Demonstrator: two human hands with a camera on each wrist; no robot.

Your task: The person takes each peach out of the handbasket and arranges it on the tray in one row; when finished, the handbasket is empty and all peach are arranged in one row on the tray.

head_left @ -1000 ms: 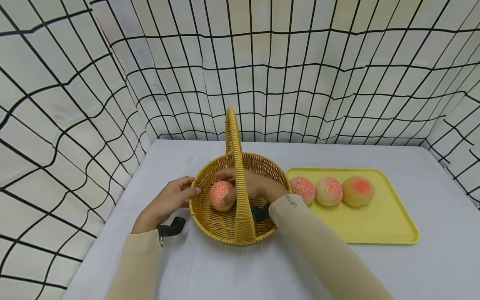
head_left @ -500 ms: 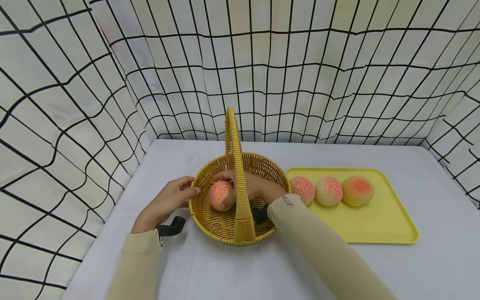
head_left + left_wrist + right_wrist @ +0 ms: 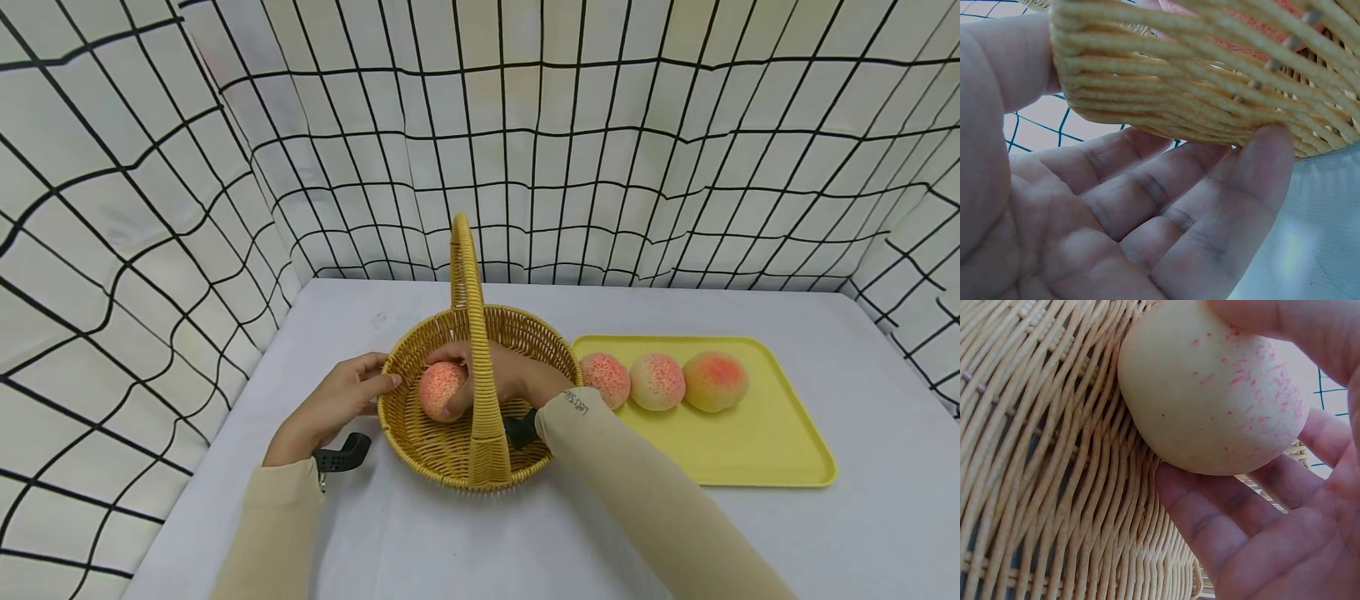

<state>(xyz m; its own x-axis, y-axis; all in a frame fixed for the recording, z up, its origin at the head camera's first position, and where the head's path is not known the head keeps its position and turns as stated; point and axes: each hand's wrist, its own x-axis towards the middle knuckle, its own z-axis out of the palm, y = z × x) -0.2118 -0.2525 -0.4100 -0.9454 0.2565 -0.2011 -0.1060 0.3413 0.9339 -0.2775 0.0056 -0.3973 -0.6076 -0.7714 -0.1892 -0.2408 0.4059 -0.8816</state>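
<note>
A round wicker basket (image 3: pixel 525 327) with a tall arched handle (image 3: pixel 483 400) stands in the middle of the table. My left hand (image 3: pixel 347 402) holds its left side, thumb over the rim and fingers against the woven outer wall (image 3: pixel 1166 81). Inside the basket, my right hand (image 3: pixel 498 371) reaches under the handle and grips a pink-speckled peach (image 3: pixel 441 390). In the right wrist view the pale underside of this peach (image 3: pixel 1204 394) lies against the weave, with thumb and fingers around it. The handle hides part of the right hand in the head view.
To the right lies a yellow tray (image 3: pixel 757 454) bearing three peaches: two speckled ones, a left peach (image 3: pixel 606 380) and a middle peach (image 3: pixel 657 382), and a larger yellow-red peach (image 3: pixel 716 382). A black net (image 3: pixel 540 133) over white cloth encloses the white table (image 3: pixel 420 542).
The right hand's fingers have shifted very slightly over the peach, and the right sleeve has moved a touch to the left. The left hand, basket and tray look the same.
</note>
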